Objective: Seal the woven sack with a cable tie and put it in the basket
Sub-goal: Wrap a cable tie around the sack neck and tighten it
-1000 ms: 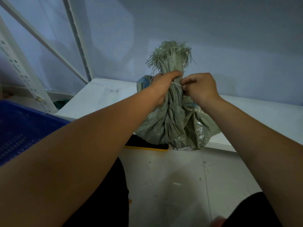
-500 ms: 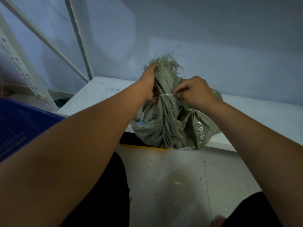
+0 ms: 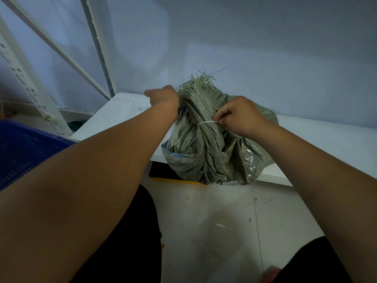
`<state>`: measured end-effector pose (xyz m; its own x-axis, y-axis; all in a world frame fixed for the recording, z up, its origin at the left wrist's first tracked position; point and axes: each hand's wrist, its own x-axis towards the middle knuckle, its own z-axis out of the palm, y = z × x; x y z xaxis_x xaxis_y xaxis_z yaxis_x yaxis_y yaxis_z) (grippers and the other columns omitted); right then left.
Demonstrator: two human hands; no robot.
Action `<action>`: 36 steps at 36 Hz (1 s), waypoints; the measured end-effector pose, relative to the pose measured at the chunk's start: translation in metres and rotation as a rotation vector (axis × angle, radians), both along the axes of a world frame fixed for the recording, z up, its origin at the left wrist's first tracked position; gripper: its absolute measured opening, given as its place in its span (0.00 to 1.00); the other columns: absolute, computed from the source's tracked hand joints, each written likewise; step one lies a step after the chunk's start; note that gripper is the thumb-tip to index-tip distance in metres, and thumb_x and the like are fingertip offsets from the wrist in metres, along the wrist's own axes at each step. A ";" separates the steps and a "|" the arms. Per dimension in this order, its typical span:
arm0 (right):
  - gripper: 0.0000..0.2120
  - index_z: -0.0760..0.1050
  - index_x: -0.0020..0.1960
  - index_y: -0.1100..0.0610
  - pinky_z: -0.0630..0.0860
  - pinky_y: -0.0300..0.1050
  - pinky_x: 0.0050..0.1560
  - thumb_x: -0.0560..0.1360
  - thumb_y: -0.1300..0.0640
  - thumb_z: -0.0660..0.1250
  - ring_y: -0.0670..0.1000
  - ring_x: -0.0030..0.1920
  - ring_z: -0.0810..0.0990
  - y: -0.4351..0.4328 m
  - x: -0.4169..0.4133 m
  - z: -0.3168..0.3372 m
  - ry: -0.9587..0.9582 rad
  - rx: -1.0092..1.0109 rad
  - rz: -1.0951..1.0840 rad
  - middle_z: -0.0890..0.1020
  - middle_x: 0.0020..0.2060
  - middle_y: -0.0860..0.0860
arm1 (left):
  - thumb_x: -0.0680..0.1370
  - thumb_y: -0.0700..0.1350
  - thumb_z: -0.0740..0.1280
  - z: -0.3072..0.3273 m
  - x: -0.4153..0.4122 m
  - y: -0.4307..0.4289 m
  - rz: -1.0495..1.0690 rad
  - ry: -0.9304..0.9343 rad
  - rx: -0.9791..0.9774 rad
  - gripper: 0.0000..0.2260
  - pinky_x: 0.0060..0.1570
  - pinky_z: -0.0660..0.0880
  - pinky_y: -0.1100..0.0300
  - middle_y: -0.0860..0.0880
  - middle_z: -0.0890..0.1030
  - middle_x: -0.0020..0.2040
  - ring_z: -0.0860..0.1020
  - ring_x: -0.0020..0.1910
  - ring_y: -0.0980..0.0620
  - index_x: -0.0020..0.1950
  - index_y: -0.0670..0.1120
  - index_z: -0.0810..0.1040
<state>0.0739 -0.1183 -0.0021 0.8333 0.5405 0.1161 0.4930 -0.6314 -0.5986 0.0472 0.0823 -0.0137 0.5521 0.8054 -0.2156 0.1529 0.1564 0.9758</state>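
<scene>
A grey-green woven sack (image 3: 206,158) sits on the front edge of a white shelf board (image 3: 326,139), its neck gathered into a bunch with a frayed top. A white cable tie (image 3: 207,123) circles the neck. My right hand (image 3: 238,115) pinches the tie at the right side of the neck. My left hand (image 3: 164,98) reaches around the left and back of the neck; its fingers are hidden behind the sack. The blue basket (image 3: 22,148) stands at the far left, partly behind my left arm.
White metal shelving uprights (image 3: 32,92) and diagonal braces rise at the left against a pale wall. Below the board is a dirty white floor (image 3: 220,221) with a black and yellow strip under the sack. My dark-clothed legs fill the bottom edge.
The sack's neck has leaned back and lower. My left hand slid from the front of the neck to its left rear side. My right hand stays pinched on the tie.
</scene>
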 end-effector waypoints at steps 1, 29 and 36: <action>0.11 0.87 0.47 0.56 0.81 0.47 0.55 0.74 0.69 0.71 0.49 0.41 0.81 0.001 0.000 0.000 -0.001 -0.006 -0.001 0.80 0.33 0.42 | 0.81 0.40 0.61 0.006 0.001 -0.004 0.028 -0.082 0.100 0.26 0.58 0.74 0.55 0.40 0.70 0.72 0.73 0.68 0.42 0.78 0.41 0.59; 0.18 0.84 0.36 0.48 0.82 0.51 0.56 0.73 0.70 0.69 0.44 0.39 0.80 0.004 -0.002 0.000 0.057 -0.061 0.040 0.82 0.35 0.43 | 0.75 0.40 0.64 -0.015 0.013 0.021 -0.506 0.458 1.508 0.17 0.60 0.67 0.46 0.44 0.79 0.57 0.74 0.60 0.40 0.63 0.48 0.73; 0.12 0.87 0.44 0.55 0.82 0.49 0.54 0.73 0.70 0.70 0.41 0.36 0.80 0.002 -0.002 0.000 0.053 -0.078 0.045 0.83 0.35 0.44 | 0.70 0.35 0.60 -0.002 0.009 0.018 -0.300 0.186 1.010 0.06 0.35 0.70 0.57 0.47 0.75 0.34 0.75 0.34 0.48 0.36 0.42 0.75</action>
